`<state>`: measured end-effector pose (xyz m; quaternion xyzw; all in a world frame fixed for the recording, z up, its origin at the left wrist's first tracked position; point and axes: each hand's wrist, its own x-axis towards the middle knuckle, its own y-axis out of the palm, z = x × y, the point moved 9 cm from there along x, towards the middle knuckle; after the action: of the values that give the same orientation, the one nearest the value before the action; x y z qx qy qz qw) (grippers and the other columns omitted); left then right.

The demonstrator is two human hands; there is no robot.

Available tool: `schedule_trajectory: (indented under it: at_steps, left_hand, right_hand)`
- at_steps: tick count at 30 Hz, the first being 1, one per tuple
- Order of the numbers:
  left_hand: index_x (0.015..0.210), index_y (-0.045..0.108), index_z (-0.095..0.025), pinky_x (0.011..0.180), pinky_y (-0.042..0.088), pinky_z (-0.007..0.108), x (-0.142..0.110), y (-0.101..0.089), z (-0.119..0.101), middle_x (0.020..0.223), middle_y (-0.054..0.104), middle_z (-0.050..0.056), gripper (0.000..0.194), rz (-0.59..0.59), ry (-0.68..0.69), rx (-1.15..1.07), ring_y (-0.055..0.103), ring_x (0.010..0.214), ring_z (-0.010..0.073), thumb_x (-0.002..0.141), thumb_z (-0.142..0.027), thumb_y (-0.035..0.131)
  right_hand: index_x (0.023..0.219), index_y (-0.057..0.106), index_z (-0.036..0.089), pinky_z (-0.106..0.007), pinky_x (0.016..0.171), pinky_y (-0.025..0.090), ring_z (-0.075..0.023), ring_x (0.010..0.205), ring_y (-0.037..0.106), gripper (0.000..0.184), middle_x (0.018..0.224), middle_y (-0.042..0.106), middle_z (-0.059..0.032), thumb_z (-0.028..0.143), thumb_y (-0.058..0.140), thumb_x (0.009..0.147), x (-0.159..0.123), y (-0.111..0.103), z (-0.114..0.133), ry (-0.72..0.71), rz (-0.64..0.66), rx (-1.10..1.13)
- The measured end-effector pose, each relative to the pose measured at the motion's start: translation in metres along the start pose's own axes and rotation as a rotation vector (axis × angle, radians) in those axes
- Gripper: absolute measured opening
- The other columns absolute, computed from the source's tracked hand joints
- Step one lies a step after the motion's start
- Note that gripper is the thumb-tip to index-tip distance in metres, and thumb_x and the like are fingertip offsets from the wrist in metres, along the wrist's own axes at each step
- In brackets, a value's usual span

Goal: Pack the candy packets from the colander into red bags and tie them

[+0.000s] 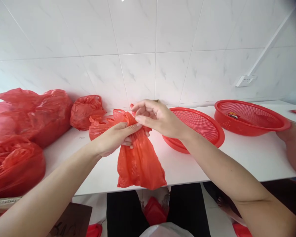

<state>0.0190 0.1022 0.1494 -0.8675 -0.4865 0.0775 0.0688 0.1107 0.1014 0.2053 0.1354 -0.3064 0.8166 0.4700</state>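
Observation:
A thin red plastic bag (141, 161) hangs over the table's front edge, gathered at its neck. My left hand (122, 135) is closed round the gathered neck, thumb on top. Just above it, my right hand (155, 117) has its fingers curled, with thumb and forefinger close to the bag's top; whether it pinches the plastic is hidden. Behind my left hand lies a smaller red bag (100, 126) on the white table. To the right of my right hand sits a red perforated basket (197, 120).
Several full red bags (46, 115) crowd the table's left side. A second red basket (251, 120) at the right holds a small colourful packet (233, 115). Another person's arm (293, 144) reaches in beside it. A brown cardboard box (74, 219) stands below left.

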Motion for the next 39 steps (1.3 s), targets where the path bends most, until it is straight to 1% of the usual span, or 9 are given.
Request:
schedule_trajectory:
  at_steps: [3, 10, 16, 19, 23, 29, 34, 37, 39]
  left_hand:
    - [0.064, 0.055, -0.016, 0.042, 0.028, 0.017, 0.001, -0.009, 0.015, 0.051, 0.022, -0.008, 0.040, -0.036, -0.082, -0.081, 0.018, 0.044, 0.0048, 0.087, -0.048, 0.057]
    - [0.071, 0.067, -0.016, 0.066, 0.047, 0.024, -0.005, -0.014, -0.001, 0.067, 0.063, 0.003, 0.031, -0.011, 0.103, -0.010, 0.055, 0.062, 0.0112, 0.089, -0.039, 0.055]
    - [0.082, 0.065, -0.020, 0.059, 0.044, 0.023, -0.011, -0.019, -0.013, 0.073, 0.065, -0.003, 0.016, -0.106, 0.209, 0.557, 0.054, 0.060, 0.0110, 0.075, -0.009, 0.056]
    - [0.084, 0.059, -0.021, 0.051, 0.037, 0.021, -0.015, -0.020, -0.017, 0.067, 0.061, -0.006, 0.033, -0.280, 0.358, 0.912, 0.049, 0.053, 0.0095, 0.065, 0.003, 0.045]
    - [0.090, 0.055, -0.020, 0.055, 0.041, 0.020, -0.029, -0.019, -0.021, 0.100, 0.067, 0.001, 0.031, -0.490, 0.594, 1.046, 0.061, 0.075, 0.0122, 0.073, 0.002, 0.044]
    - [0.112, 0.063, -0.024, 0.069, 0.051, 0.023, -0.034, -0.012, -0.019, 0.115, 0.062, 0.006, 0.029, -0.369, 0.733, 1.059, 0.065, 0.096, 0.0160, 0.088, -0.013, 0.052]
    - [0.119, 0.065, -0.027, 0.088, 0.052, 0.030, -0.060, -0.035, 0.011, 0.120, 0.068, 0.004, 0.031, -0.285, 0.560, 1.080, 0.064, 0.107, 0.0200, 0.093, -0.024, 0.050]
    - [0.091, 0.075, -0.031, 0.087, 0.053, 0.030, -0.102, -0.083, 0.041, 0.102, 0.075, -0.002, 0.018, -0.415, 0.361, 0.882, 0.067, 0.096, 0.0221, 0.086, -0.038, 0.059]
    - [0.078, 0.076, -0.033, 0.082, 0.055, 0.030, -0.138, -0.135, 0.068, 0.091, 0.076, -0.006, 0.017, -0.651, 0.104, 0.659, 0.068, 0.092, 0.0247, 0.079, -0.047, 0.065]
  right_hand:
    - [0.105, 0.057, 0.021, -0.026, 0.070, 0.051, -0.0107, 0.080, 0.058, 0.020, 0.091, 0.059, 0.0004, 0.021, 0.060, 0.086, -0.011, 0.000, -0.011, 0.028, 0.010, -0.103]
    - [0.101, 0.056, 0.023, -0.028, 0.077, 0.050, -0.0112, 0.082, 0.058, 0.018, 0.093, 0.062, 0.0004, 0.012, 0.054, 0.086, -0.043, 0.026, 0.020, -0.132, -0.049, -0.167]
    - [0.111, 0.058, 0.025, -0.036, 0.095, 0.046, -0.0161, 0.104, 0.059, 0.019, 0.109, 0.065, -0.0038, 0.028, 0.046, 0.096, -0.039, 0.014, -0.026, -0.062, -0.361, 0.048]
    - [0.121, 0.055, 0.027, -0.036, 0.089, 0.049, -0.0159, 0.095, 0.062, 0.028, 0.100, 0.066, -0.0026, 0.036, 0.043, 0.098, -0.026, 0.026, -0.071, 0.167, -0.254, 0.263]
    - [0.132, 0.049, 0.032, -0.033, 0.077, 0.053, -0.0134, 0.077, 0.062, 0.038, 0.094, 0.065, 0.0009, 0.037, 0.051, 0.094, -0.026, 0.044, -0.089, 0.271, -0.087, 0.399]
    - [0.096, 0.064, 0.022, -0.033, 0.080, 0.052, -0.0150, 0.081, 0.065, 0.021, 0.087, 0.066, -0.0009, 0.040, 0.057, 0.090, -0.030, 0.045, -0.074, 0.185, 0.047, 0.360]
    - [0.079, 0.063, 0.020, -0.028, 0.073, 0.044, -0.0147, 0.079, 0.060, 0.027, 0.080, 0.066, -0.0007, 0.038, 0.051, 0.094, -0.045, 0.007, -0.072, 0.172, 0.045, -0.237]
    - [0.071, 0.061, 0.019, -0.028, 0.066, 0.040, -0.0142, 0.071, 0.055, 0.029, 0.074, 0.063, 0.0001, 0.038, 0.052, 0.092, -0.069, -0.042, -0.092, 0.260, 0.029, -0.555]
    - [0.072, 0.060, 0.020, -0.029, 0.068, 0.041, -0.0158, 0.073, 0.057, 0.031, 0.076, 0.064, -0.0012, 0.040, 0.049, 0.092, -0.088, -0.087, -0.105, 0.346, -0.073, -0.632]
